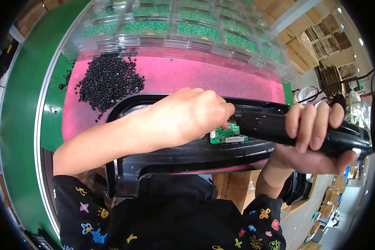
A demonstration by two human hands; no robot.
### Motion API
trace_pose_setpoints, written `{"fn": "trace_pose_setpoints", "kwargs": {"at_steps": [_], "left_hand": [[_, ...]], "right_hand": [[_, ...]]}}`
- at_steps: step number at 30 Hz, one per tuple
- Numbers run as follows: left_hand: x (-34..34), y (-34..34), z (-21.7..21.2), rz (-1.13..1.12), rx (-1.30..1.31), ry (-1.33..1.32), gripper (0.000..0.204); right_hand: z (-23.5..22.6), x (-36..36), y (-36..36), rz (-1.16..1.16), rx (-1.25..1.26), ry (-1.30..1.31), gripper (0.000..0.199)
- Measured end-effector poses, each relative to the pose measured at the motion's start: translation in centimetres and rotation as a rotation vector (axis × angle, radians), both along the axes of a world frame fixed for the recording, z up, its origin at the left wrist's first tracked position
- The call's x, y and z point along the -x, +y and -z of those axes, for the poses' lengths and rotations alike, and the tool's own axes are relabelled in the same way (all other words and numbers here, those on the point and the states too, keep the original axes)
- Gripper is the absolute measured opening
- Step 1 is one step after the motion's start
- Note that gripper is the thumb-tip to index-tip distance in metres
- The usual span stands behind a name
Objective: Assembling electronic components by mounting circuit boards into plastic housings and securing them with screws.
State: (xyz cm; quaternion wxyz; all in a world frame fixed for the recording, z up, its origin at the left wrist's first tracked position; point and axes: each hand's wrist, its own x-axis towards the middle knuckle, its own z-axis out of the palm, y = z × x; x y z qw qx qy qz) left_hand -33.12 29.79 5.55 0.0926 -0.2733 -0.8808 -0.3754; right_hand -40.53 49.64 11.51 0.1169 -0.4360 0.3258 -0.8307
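Observation:
My right hand (314,131) is wrapped round a black electric screwdriver (260,126), which lies nearly level with its tip pointing left. Closed fingers of my left hand (191,114) meet at that tip; whatever they pinch is hidden from view. Below the tip, a small green circuit board (229,135) with a white connector and a pale label sits inside a long black plastic housing (183,160). My left forearm crosses over the housing and covers part of it.
A heap of small black screws (108,81) lies on the pink mat (171,75). Clear plastic trays (150,39) of green circuit boards stand along the back. A black cable (337,85) hangs at the right. Cardboard boxes (233,187) are below the bench's near edge.

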Motion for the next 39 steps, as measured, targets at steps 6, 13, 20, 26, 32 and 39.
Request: {"fn": "trace_pose_setpoints", "kwargs": {"at_steps": [6,13,20,26,32,39], "left_hand": [[0.4,0.3,-0.1,0.059,-0.217,0.067,0.018],[-0.2,0.2,-0.9,-0.061,-0.058,0.047,0.012],[0.1,0.2,-0.4,-0.229,0.029,0.132,0.019],[0.0,0.6,-0.9,-0.287,0.063,0.137,0.033],[-0.4,0.9,-1.3,-0.347,-0.004,0.186,0.027],[-0.5,0.1,-0.4,-0.243,0.020,0.121,0.017]], "right_hand": [[-1.1,-0.5,1.3,-0.002,0.049,0.008,0.044],[0.1,-0.6,1.4,-0.026,-0.189,0.003,0.053],[2.7,-2.2,0.0,0.025,-0.304,0.004,0.062],[2.4,-1.6,-1.4,-0.185,-0.269,0.093,0.065],[2.2,-2.0,-2.5,-0.239,-0.386,0.152,0.063],[1.9,-3.9,-1.9,0.032,-0.439,0.019,0.066]]}}
